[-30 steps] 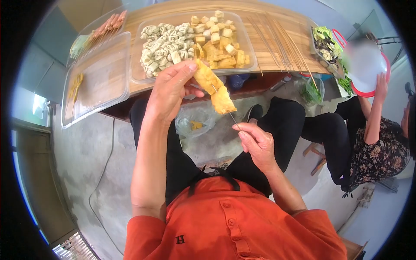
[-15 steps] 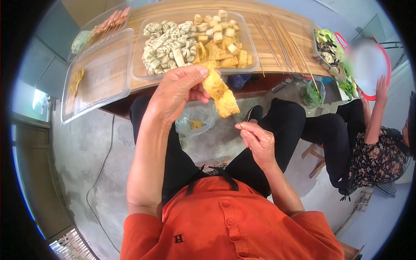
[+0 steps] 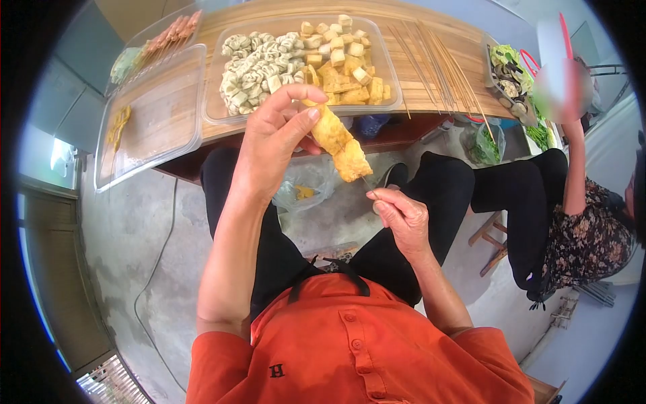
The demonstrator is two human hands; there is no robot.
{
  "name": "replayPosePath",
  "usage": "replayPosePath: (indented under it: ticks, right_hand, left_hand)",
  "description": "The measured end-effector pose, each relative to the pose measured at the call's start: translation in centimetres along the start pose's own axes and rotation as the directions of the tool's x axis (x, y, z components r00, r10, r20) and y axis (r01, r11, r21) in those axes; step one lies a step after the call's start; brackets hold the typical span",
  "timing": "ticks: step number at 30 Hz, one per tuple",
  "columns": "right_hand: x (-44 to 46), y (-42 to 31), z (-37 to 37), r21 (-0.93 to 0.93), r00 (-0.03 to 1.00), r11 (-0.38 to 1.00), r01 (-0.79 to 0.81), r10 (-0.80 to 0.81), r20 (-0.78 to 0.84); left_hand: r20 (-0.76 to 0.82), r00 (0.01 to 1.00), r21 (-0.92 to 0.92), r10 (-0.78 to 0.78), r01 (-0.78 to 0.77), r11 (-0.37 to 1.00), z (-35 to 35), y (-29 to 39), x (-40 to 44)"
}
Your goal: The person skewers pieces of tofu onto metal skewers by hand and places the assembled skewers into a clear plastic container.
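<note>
My left hand [image 3: 274,138] pinches the upper end of a yellow fried tofu strip [image 3: 336,143] between thumb and fingers. The strip slants down to the right and is threaded on a thin skewer [image 3: 366,182], most of which is hidden. Below it, my right hand [image 3: 406,217] is closed on the skewer, thumb against forefinger. Behind my left hand, a clear plastic tray [image 3: 396,87] holds pale knotted tofu strips [image 3: 259,71], tofu cubes [image 3: 336,44] and flat yellow tofu pieces [image 3: 343,84].
Loose bamboo skewers [image 3: 437,67] lie on the wooden table [image 3: 410,17]. At left, a clear tray [image 3: 158,111] holds a skewered yellow piece [image 3: 120,126]; meat skewers [image 3: 176,32] lie beyond. A vegetable tray [image 3: 509,81] stands right, near a seated person [image 3: 585,236] holding a red-rimmed basin [image 3: 562,74].
My left fingers have lifted and shifted on the tofu strip's upper end, the thumb now lying on its face. My right hand has hardly moved. The person at right has tilted the basin up.
</note>
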State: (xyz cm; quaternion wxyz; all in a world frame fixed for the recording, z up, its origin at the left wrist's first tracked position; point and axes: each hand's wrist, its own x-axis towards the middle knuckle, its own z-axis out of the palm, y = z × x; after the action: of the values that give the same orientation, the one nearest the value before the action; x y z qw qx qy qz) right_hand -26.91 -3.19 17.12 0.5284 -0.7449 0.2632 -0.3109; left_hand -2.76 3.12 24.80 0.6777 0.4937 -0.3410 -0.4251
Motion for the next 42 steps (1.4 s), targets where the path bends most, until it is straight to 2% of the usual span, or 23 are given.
replayPosePath:
  ticks: [5,9,12,16,20,26,29,33,35,38,39,40,42]
  right_hand:
    - [-0.1,0.0,-0.2,0.05,0.999,0.998,-0.034,0.034,-0.017]
    - [-0.2,0.2,-0.3,0.071,0.999,0.996,-0.053,0.053,-0.009]
    - [-0.3,0.3,-0.6,0.053,0.999,0.998,-0.031,0.031,0.009]
    - [-0.3,0.5,-0.8,-0.021,0.998,0.999,0.05,-0.049,0.025]
    - [-0.3,0.5,-0.8,-0.026,0.998,0.998,0.056,-0.056,0.006]
    - [-0.4,0.5,-0.3,0.023,0.997,0.998,0.065,-0.066,0.036]
    - [-0.2,0.2,0.1,0.067,0.998,0.996,0.061,-0.063,0.025]
    - [-0.4,-1.0,0.8,0.171,0.999,0.984,-0.044,0.041,0.022]
    - [-0.5,-1.8,1.2,0.215,0.996,0.973,-0.089,0.089,0.012]
    - [-0.4,-2.8,1.7,0.224,0.994,0.968,-0.11,0.107,0.025]
    - [-0.3,-3.1,1.9,0.237,0.994,0.965,-0.109,0.106,0.028]
    - [-0.2,-3.3,2.0,0.251,0.994,0.962,-0.109,0.105,0.032]
    - [0.1,-3.7,2.2,0.27,0.991,0.953,-0.135,0.126,0.047]
  left_hand:
    - [0.02,0.998,0.084,0.06,-0.062,0.995,-0.1,-0.2,-0.4]
    - [0.044,0.998,0.091,0.041,-0.044,0.995,-0.5,-0.3,-0.8]
    - [0.116,0.987,0.153,0.107,-0.124,0.98,-0.8,-0.3,-0.8]
    - [0.174,0.984,0.132,0.023,-0.047,0.99,-1.0,0.5,-1.1]
    - [0.233,0.971,0.121,-0.058,0.03,0.992,-1.4,0.8,-1.0]
    - [0.264,0.963,0.114,-0.054,0.025,0.993,-1.1,0.3,-1.5]
    - [0.262,0.963,0.099,-0.067,0.042,0.994,-0.9,0.4,-1.5]
    - [0.236,0.967,0.109,-0.091,0.067,0.992,-0.9,0.5,-1.2]
    - [0.104,0.994,0.025,0.02,-0.023,0.999,-0.1,0.0,-1.2]
    - [0.061,0.998,0.002,0.003,-0.003,1.0,0.6,-1.5,-1.7]
    - [0.052,0.999,-0.099,0.007,-0.002,0.995,1.4,-2.0,-1.9]
    - [0.053,0.999,-0.1,0.005,0.0,0.995,1.5,-2.3,-2.1]
    - [0.048,0.995,-0.162,-0.091,0.097,0.982,1.5,-2.7,-2.2]
